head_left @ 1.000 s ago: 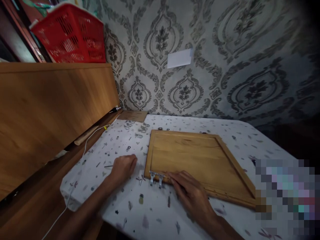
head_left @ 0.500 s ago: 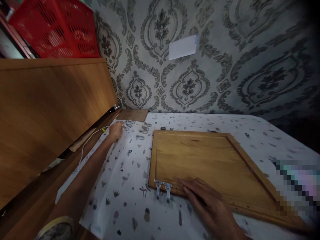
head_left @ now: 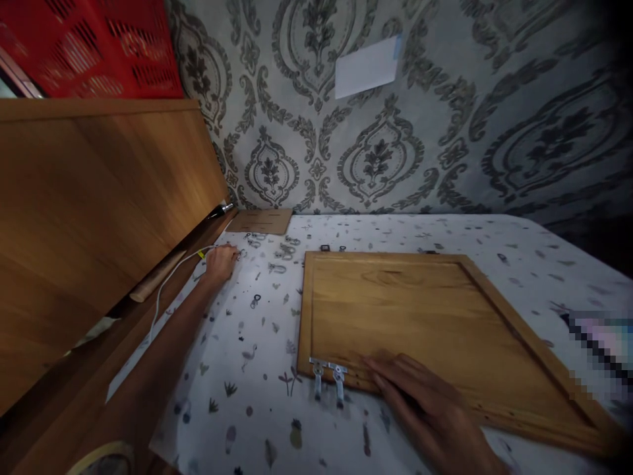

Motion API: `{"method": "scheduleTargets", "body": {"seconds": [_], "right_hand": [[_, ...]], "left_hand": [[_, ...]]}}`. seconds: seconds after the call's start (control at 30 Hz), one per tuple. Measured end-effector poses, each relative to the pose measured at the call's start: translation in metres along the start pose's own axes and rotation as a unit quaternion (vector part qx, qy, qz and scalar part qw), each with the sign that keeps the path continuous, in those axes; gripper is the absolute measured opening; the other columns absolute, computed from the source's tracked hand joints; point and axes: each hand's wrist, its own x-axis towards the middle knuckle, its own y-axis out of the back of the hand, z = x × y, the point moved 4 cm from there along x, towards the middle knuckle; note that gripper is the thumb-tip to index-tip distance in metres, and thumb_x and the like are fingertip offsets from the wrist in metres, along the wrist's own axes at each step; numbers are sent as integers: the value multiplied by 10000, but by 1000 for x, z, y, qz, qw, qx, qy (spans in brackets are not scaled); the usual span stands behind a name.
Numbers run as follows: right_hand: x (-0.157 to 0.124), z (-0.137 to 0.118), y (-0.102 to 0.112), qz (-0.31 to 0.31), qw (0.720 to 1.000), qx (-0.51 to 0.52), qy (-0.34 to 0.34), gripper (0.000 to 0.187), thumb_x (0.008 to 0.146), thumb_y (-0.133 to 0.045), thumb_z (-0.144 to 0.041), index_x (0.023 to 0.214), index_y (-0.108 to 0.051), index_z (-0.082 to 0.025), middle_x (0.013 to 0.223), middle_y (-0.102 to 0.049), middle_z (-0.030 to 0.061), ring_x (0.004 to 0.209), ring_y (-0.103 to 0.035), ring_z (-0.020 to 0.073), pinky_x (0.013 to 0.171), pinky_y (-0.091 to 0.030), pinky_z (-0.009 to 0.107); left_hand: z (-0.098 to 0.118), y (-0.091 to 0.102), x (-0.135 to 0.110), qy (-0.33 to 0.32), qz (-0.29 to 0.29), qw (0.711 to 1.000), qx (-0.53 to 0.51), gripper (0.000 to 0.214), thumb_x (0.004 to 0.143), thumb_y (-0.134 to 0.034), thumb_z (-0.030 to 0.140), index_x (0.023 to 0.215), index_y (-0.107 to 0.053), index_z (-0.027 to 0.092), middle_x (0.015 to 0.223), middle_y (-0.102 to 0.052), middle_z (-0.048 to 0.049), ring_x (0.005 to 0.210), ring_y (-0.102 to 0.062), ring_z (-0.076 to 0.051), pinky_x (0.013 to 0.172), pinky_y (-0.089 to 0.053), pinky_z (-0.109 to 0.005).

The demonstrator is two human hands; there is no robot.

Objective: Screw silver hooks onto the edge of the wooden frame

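Note:
My left hand (head_left: 221,262) is at the far left of the cloth-covered table, fingers closed in a pinch. At its fingertips shows a small metal cabinet hinge (head_left: 242,253), partly hidden. Several more hinges (head_left: 287,250) lie just to the right of it. A framed wooden cabinet door (head_left: 395,310) lies flat on the table. Two metal hinges (head_left: 328,376) sit at its near left corner, their arms jutting over the edge. My right hand (head_left: 430,412) is over the door's near edge, right of these hinges, thumb and forefinger together; what they hold, if anything, is hidden.
A brown cardboard piece (head_left: 262,221) lies by the wall. A white cable (head_left: 161,290) and a wooden rod (head_left: 155,277) run along the left, beside a wooden cabinet side (head_left: 109,218). Above is a red basket (head_left: 119,49). A blurred-out object (head_left: 601,336) lies at right.
My left hand has drawn back slightly from the loose hinges, with a small hinge at its fingertips. My right hand stays over the door's near edge. The view has tilted slightly down.

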Motion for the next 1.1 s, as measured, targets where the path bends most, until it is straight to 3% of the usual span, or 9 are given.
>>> {"method": "scheduleTargets", "body": {"seconds": [0.43, 0.73, 0.87, 0.93, 1.0, 1.07, 1.1], "right_hand": [[-2, 0, 0, -7, 1000, 5, 8, 221, 1003, -516, -147, 1112, -705, -182, 865, -787, 65, 748, -773, 173, 642, -652, 248], [-8, 6, -3, -15, 999, 49, -19, 287, 959, -568, -105, 1173, -732, -203, 900, -782, 47, 785, -758, 156, 712, -651, 258], [-3, 1, -1, 1, 998, 62, -7, 290, 961, -558, -84, 1171, -722, -197, 859, -758, 48, 755, -723, 156, 671, -632, 270], [0, -8, 2, 11, 999, 44, 16, 310, 973, -535, -73, 1206, -702, -189, 819, -731, 43, 711, -691, 151, 635, -614, 265], [2, -21, 5, 0, 999, 14, 37, 271, 992, -528, -96, 1203, -687, -158, 868, -732, 68, 759, -694, 165, 682, -619, 286], [4, -34, 9, -16, 999, 1, 31, 279, 998, -558, -129, 1255, -668, -139, 1051, -740, 119, 953, -720, 190, 834, -622, 312], [5, -42, 12, -21, 999, -9, 34, 308, 993, -572, -128, 1288, -660, -136, 1130, -729, 138, 1012, -713, 197, 878, -610, 313]], "left_hand": [[6, 3, -2, -35, 31, 998, 51, 343, 996, -639, 344, 1280, -623, 152, 1286, -647, -114, 1124, -661, -253, 944, -590, -470], [16, 43, -23, -37, 60, 995, 72, 277, 1006, -619, 298, 1232, -638, 139, 1254, -660, -111, 1088, -674, -242, 914, -594, -444], [41, 68, -53, -84, 74, 991, 72, 283, 1030, -411, 134, 1116, -681, 118, 1171, -676, -154, 1026, -713, -287, 804, -573, -399], [62, 81, -76, -139, 65, 986, 63, 290, 1016, -407, 129, 1069, -691, 152, 1118, -685, -128, 964, -723, -276, 755, -550, -368], [84, 95, -105, -201, 46, 977, 51, 260, 987, -439, 112, 1037, -685, 180, 1067, -688, -97, 930, -717, -259, 721, -526, -339], [103, 110, -136, -267, 25, 963, 37, 247, 933, -466, 65, 989, -667, 198, 1028, -681, -71, 851, -700, -232, 679, -499, -323], [114, 117, -152, -331, 16, 943, 25, 251, 907, -465, 44, 970, -652, 198, 989, -674, -67, 786, -681, -223, 635, -479, -321]]}}
